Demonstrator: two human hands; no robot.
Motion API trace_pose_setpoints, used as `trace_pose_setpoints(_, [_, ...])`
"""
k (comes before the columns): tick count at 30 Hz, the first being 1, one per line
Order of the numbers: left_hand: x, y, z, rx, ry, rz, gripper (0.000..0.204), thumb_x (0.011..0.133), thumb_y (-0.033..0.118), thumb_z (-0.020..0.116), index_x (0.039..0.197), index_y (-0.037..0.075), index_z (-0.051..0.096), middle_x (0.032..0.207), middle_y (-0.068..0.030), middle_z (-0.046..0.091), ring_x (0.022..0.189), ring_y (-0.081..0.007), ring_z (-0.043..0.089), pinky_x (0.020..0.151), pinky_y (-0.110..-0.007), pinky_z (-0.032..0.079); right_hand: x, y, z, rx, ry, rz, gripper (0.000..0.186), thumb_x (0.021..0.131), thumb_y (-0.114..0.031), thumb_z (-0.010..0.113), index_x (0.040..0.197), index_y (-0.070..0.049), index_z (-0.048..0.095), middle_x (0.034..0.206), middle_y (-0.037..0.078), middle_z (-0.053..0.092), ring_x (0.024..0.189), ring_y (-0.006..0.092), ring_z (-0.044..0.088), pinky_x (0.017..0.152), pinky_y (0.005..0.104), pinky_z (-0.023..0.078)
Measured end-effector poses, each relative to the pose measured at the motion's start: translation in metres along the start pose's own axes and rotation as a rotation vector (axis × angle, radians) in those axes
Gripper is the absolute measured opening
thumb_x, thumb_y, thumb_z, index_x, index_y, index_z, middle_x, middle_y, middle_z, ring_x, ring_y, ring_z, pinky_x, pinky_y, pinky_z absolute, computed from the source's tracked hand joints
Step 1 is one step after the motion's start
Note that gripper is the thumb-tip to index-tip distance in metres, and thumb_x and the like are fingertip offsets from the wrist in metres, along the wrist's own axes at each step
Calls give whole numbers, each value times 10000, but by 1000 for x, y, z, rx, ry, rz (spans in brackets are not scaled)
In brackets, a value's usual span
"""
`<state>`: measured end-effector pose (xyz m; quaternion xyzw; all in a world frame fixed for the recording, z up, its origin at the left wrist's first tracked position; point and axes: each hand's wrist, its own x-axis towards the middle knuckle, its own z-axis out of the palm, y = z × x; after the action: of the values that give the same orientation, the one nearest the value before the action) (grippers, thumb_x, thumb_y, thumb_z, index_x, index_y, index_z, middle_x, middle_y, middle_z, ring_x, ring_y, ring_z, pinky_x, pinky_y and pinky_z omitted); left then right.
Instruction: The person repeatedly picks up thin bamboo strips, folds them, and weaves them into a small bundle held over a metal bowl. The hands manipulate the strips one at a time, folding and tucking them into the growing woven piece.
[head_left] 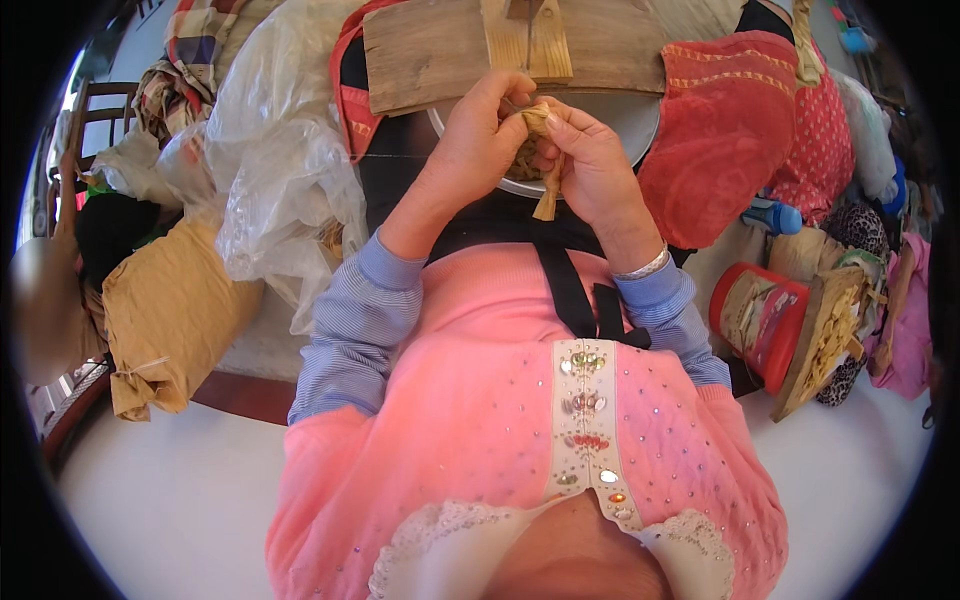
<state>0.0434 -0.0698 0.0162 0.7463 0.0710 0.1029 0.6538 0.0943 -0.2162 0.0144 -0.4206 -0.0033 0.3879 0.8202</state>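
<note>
Both hands meet over a shallow metal basin (640, 128) in my lap. Between them is a tan, leaf-like strip (546, 203), folded into a small bundle at the top, with a flat tail hanging down. My right hand (592, 160) pinches this strip between thumb and curled fingers. My left hand (478, 135) is closed, its thumb tip pressed on the bundle's left side; the inner fingers are partly hidden. A thin thread (392, 156) runs leftward from near my left wrist. Brownish pieces (522, 165) show in the basin below the hands.
A wooden board (430, 55) lies beyond the basin, with a smaller wood piece (553, 45) on it. Clear plastic bags (275, 170) and a brown sack (175, 310) stand left. On the right are a red cloth (715, 140), a blue bottle (773, 215) and a red bucket (755, 320).
</note>
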Motion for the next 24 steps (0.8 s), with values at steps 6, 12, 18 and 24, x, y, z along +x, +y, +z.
trace_pose_setpoints(6, [-5, 8, 6, 321, 138, 27, 156, 854, 46, 608, 989, 11, 538, 871, -82, 579, 737, -149, 565, 642, -289, 473, 4, -4, -6, 248, -217, 101, 260, 965, -125, 528, 1185, 5, 575, 918, 21, 609, 774, 105, 554, 695, 272, 483])
trace_pose_setpoints(12, [-14, 15, 8, 123, 61, 133, 84, 880, 67, 601, 917, 4, 559, 769, -29, 573, 686, -107, 533, 603, -269, 444, -4, -5, -10, 123, -114, -45, 204, 954, -110, 555, 1118, 0, 605, 1006, 71, 621, 754, 138, 600, 702, 287, 531])
trace_pose_setpoints(18, [-5, 22, -18, 64, -212, -77, 173, 931, 161, 611, 861, 6, 580, 736, 18, 549, 697, -65, 482, 628, -216, 410, -14, -19, -6, -301, -86, -2, 121, 922, -147, 626, 936, -30, 600, 849, 14, 610, 638, 78, 552, 554, 190, 444])
trace_pose_setpoints(24, [-8, 14, -19, -738, -313, -419, 216, 954, 204, 571, 789, 73, 520, 660, 29, 457, 552, -34, 345, 491, -201, 291, -25, -55, 0, -722, -186, 20, 126, 904, -126, 637, 906, -2, 615, 745, -23, 586, 668, 46, 517, 587, 190, 419])
